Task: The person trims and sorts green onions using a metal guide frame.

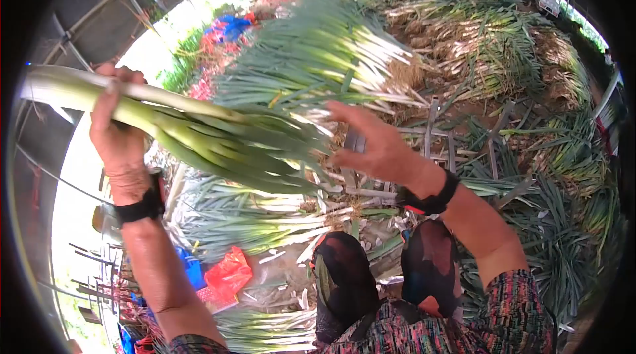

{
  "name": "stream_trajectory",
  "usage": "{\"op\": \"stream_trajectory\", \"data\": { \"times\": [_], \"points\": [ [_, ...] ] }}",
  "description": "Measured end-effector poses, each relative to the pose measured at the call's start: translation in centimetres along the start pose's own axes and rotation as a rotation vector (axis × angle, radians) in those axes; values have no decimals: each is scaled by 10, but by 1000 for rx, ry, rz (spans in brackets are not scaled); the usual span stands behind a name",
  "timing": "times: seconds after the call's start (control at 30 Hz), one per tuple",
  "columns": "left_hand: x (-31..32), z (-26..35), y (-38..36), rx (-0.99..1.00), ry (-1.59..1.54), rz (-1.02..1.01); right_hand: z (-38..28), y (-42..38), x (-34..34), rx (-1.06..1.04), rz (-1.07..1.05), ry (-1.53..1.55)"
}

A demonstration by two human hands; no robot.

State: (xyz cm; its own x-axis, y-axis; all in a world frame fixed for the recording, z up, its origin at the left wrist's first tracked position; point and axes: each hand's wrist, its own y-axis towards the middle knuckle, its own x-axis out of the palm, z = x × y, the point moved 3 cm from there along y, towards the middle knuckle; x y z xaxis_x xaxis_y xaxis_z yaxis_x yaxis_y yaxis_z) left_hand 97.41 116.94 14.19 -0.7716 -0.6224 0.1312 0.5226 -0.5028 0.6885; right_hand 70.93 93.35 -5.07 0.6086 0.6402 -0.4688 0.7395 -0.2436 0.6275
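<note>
My left hand (119, 115) is closed round the pale stalks of a few leeks (218, 139), raised at the left. Their white ends point to the upper left, and the green leaves fan out to the right, slightly blurred. My right hand (381, 145) hovers just beyond the leaf tips, thumb and fingers spread apart. A small grey flat piece (354, 141) shows between the thumb and fingers in this view. Both wrists wear black bands. Below the held leeks, a row of trimmed leeks (258, 218) lies on the ground, white ends toward my knees.
A large heap of leeks (318, 56) spreads ahead, with rooted, soil-covered leeks (464, 49) behind it. Wooden slats (434, 132) stand to the right of centre. Loose green leaves (556, 235) pile at the right. A red plastic bag (227, 276) lies at lower left.
</note>
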Motion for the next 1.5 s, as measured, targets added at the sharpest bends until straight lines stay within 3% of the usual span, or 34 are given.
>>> {"op": "stream_trajectory", "data": {
  "times": [0.1, 0.17, 0.27, 0.33, 0.4, 0.53, 0.57, 0.7, 0.73, 0.8, 0.83, 0.87, 0.93, 1.0, 1.07, 1.1, 1.17, 1.2, 1.27, 1.4, 1.43, 1.5],
  "points": [
    [54, 1, -22, 4, -159, -59, -77, 33, 1, -142, 97, -135],
    [88, -6, -39, -12, -192, 25, -117, 41, 4, -264, 201, -254],
    [140, -14, -63, -72, -493, 98, -144, 35, 11, -210, 196, -437],
    [158, -17, -70, -51, -529, -5, -153, 27, 3, -143, 219, -387],
    [182, -5, -76, -77, -662, 39, -154, 17, -9, -121, 264, -398],
    [227, -2, -78, -109, -902, 78, -170, 5, -42, -82, 443, -861],
    [238, -1, -76, -133, -946, 65, -169, 4, -54, -103, 460, -810],
    [280, 1, -76, -188, -937, 47, -170, -3, -121, -156, 311, -878],
    [286, 4, -75, -275, -893, 20, -177, -8, -143, 24, 204, -944],
    [296, 8, -87, -493, -750, -108, -201, -22, -191, 41, 35, -780],
    [293, -1, -96, -339, -711, -592, -207, -27, -208, 124, -33, -613],
    [290, -4, -116, -222, -397, -651, -215, -32, -226, 216, -87, -450],
    [269, -36, -141, -241, -3, -802, -225, -51, -255, 367, -128, -296],
    [241, -99, -164, -474, 125, -842, -189, -51, -296, 383, -136, -429],
    [201, -151, -196, -786, 211, -832, -190, -56, -308, 385, -149, -877],
    [183, -189, -213, -830, 205, -798, -176, -58, -316, 368, -168, -1020],
    [152, -252, -247, -988, 161, -718, -121, -65, -322, 275, -255, -977],
    [142, -277, -260, -1095, 118, -669, -86, -60, -322, 570, -348, -849],
    [131, -320, -288, -1223, 198, -719, -4, -78, -318, 298, -527, -980],
    [141, -374, -317, -1329, 73, -787, 173, -102, -286, 637, -662, -893],
    [142, -389, -327, -1329, 27, -771, 203, -98, -270, 507, -677, -846],
    [142, -416, -338, -1352, 28, -840, 252, -86, -235, 678, -780, -775]
  ]
}}
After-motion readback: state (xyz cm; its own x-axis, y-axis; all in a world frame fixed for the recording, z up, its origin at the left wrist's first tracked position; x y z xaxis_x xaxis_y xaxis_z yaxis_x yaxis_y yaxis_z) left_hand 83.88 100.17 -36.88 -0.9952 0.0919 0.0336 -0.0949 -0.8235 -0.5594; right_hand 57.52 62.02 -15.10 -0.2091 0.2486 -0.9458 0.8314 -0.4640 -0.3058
